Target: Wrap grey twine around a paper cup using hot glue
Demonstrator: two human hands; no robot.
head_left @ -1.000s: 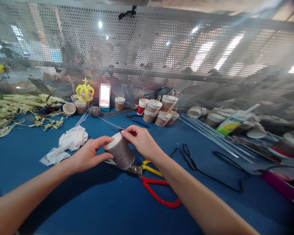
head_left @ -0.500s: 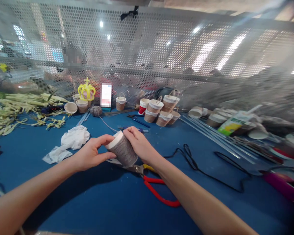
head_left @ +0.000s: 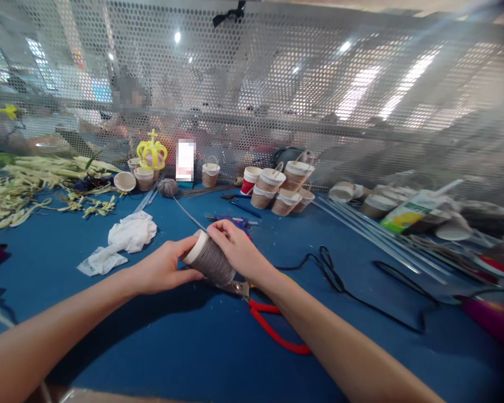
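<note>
A paper cup wrapped in grey yarn (head_left: 210,258) is tilted on its side between both hands, just above the blue table (head_left: 185,347). My left hand (head_left: 162,268) grips its rim side with thumb and fingers closed round it. My right hand (head_left: 237,249) lies over the cup's top and far side, fingers pressed on the yarn. A grey strand (head_left: 187,214) runs from the cup back to a yarn ball (head_left: 167,187). Red and yellow handled scissors (head_left: 269,319) lie under my right wrist.
A white crumpled cloth (head_left: 128,235) lies to the left, pale leaf strips (head_left: 21,187) at far left. Yarn-wrapped cups (head_left: 279,190) and a yellow crown (head_left: 151,152) stand by the perforated screen (head_left: 277,101). A black cord (head_left: 361,291) and clear rods (head_left: 378,240) lie at the right.
My right hand has come down from pinching above the rim to lie over the cup. The cup tilted further, and the yarn strand now shows taut toward the ball.
</note>
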